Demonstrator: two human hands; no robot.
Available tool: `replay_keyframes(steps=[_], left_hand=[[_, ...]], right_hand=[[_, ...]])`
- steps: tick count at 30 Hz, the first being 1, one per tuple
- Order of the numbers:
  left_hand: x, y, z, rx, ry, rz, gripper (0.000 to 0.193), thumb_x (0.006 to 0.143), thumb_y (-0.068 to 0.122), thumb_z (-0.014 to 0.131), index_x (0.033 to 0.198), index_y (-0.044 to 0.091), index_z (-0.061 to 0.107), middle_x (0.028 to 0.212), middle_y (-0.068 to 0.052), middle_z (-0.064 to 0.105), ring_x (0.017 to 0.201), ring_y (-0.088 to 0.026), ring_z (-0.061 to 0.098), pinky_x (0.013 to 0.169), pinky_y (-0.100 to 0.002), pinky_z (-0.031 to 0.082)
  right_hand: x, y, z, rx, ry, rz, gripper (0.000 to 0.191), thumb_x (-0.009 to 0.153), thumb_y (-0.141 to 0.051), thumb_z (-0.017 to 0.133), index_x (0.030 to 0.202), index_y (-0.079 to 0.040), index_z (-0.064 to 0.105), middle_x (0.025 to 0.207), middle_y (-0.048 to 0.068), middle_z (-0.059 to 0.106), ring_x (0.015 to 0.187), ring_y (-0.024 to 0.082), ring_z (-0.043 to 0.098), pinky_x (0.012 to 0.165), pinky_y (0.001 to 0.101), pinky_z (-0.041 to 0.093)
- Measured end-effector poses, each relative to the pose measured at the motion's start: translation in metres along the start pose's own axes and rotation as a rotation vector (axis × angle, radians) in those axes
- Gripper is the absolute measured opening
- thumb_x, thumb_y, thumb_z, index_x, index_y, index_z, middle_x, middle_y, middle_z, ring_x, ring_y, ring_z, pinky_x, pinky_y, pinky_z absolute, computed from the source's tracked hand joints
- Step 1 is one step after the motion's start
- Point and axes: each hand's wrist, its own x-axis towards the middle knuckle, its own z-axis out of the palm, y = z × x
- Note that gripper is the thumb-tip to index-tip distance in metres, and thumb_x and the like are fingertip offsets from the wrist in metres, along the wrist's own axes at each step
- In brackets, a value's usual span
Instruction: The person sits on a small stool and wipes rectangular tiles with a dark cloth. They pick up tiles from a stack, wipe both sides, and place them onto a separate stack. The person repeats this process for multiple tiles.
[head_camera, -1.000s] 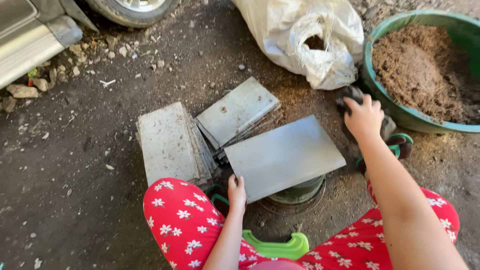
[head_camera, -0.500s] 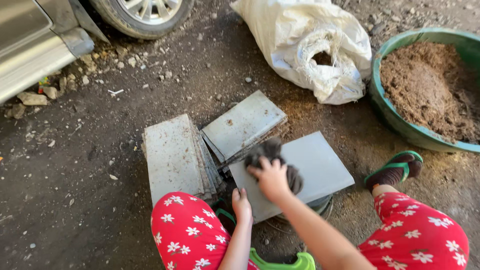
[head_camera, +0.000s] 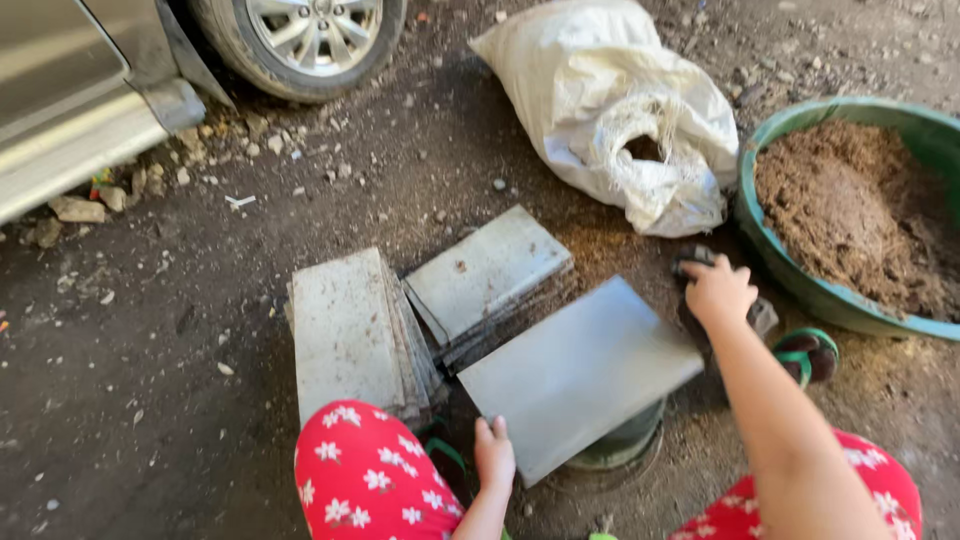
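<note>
On the dirt beside the green tub (head_camera: 800, 290), the right hand (head_camera: 718, 292) presses closed fingers on a dark rag (head_camera: 700, 262), while the left hand (head_camera: 494, 455) grips the grey slab (head_camera: 580, 375).

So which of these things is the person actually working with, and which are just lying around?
In use:
- grey slab, held by left hand
- dark clump under right hand

Lying about:
- slab stacks
- white sack
- green basin of soil
- car wheel
</note>
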Motion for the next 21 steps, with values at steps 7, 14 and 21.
replay_keyframes(steps=[7, 14, 21], left_hand=[[-0.068, 0.042, -0.051, 0.442, -0.965, 0.059, 0.022, 0.093, 0.027, 0.07, 0.1, 0.006, 0.068, 0.081, -0.007, 0.074, 0.073, -0.018, 0.073, 0.067, -0.035, 0.056], [0.009, 0.188, -0.035, 0.086, -0.616, 0.351, 0.028, 0.093, 0.025, 0.072, 0.073, 0.008, 0.062, 0.07, -0.003, 0.071, 0.065, -0.011, 0.063, 0.065, -0.03, 0.051], [0.134, 0.248, 0.014, -0.546, -0.7, 0.033, 0.024, 0.1, 0.024, 0.059, 0.111, 0.005, 0.066, 0.106, -0.012, 0.074, 0.094, -0.022, 0.074, 0.085, -0.038, 0.059]], right_hand=[[-0.01, 0.034, -0.033, 0.601, 0.182, -0.181, 0.049, 0.091, -0.012, 0.064, 0.137, -0.027, 0.071, 0.135, 0.012, 0.06, 0.114, 0.037, 0.062, 0.099, 0.046, 0.051], [-0.041, 0.023, -0.048, 1.513, -0.031, 0.19, 0.051, 0.09, -0.001, 0.056, 0.139, -0.01, 0.067, 0.12, 0.005, 0.07, 0.101, 0.015, 0.064, 0.087, 0.0274, 0.052], [-0.06, -0.054, -0.051, 1.266, 0.28, -0.296, 0.053, 0.085, 0.007, 0.057, 0.135, -0.007, 0.069, 0.13, 0.016, 0.061, 0.122, 0.027, 0.059, 0.107, 0.0328, 0.044]])
